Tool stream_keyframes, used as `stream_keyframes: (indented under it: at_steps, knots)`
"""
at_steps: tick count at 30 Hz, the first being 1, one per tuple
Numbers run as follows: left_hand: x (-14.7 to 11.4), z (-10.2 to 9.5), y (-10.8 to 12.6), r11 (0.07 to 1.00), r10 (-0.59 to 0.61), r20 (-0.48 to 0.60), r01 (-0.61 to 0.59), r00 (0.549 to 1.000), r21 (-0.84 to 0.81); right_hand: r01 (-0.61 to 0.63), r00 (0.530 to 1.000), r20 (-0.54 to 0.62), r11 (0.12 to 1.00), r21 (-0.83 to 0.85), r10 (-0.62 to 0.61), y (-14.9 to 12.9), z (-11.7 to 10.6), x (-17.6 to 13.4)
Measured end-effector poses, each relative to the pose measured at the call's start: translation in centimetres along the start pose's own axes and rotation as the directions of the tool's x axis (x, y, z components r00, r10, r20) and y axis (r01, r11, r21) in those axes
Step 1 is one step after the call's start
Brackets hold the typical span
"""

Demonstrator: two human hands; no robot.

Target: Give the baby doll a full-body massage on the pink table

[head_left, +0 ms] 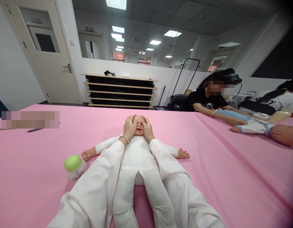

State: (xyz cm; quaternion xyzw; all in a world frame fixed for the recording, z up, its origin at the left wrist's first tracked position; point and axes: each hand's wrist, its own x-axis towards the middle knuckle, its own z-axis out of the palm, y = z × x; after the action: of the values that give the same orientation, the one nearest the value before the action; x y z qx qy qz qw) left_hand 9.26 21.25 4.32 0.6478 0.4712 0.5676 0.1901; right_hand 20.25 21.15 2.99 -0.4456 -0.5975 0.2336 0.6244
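Hands are unclenched: left hand and right hand lie cupped against the face of the doll, one at each side, gripping nothing. Doll rests on its back, arms spread, on the pink cover, between white sleeves. Green-lidded jar stands just beside one doll arm. Farther right, a co-worker leans toward a second doll.

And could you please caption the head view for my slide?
Left hand and right hand framing a doll's face.
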Motion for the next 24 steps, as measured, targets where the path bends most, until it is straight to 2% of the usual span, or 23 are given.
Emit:
stream_keyframes:
  at_steps: [7, 13, 24]
  knots:
    - [-0.32, -0.28, 0.09, 0.999, 0.026, 0.003, -0.026, 1.000, 0.024, 0.079, 0.996, 0.033, 0.996, -0.030, -0.078, 0.23, -0.29, -0.19]
    - [-0.39, -0.38, 0.16, 0.997, 0.058, 0.010, -0.059, 0.998, 0.053, 0.080, 0.996, 0.034, 0.997, -0.021, -0.079, 0.35, -0.29, -0.20]
    - [-0.46, -0.36, 0.03, 0.999, 0.044, 0.004, -0.044, 0.999, 0.032, 0.076, 0.996, 0.039, 0.997, -0.010, -0.075, 0.14, -0.31, -0.30]
